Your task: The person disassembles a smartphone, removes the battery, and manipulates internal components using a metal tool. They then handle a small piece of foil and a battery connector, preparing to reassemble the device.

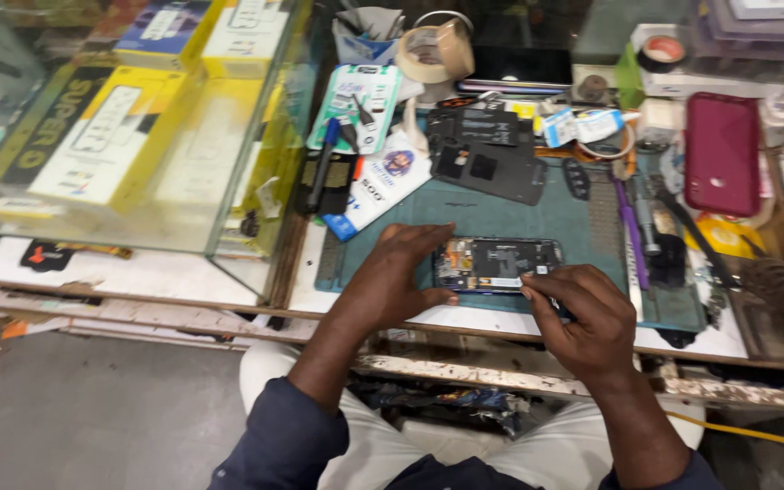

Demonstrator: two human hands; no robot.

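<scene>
**Opened phone held at centre frame**

An opened smartphone [498,264] lies on the green work mat [501,218] at centre of the desk [183,272]. The left hand [392,277] grips its left end; the right hand [587,318] pinches its right end. A red phone cover [721,152] sits upper right.

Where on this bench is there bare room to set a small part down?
Bare green mat lies between the opened phone and the black phone parts. White bench top shows bare below the glass case. The back and right edge, around the red phone, are crowded.
</scene>
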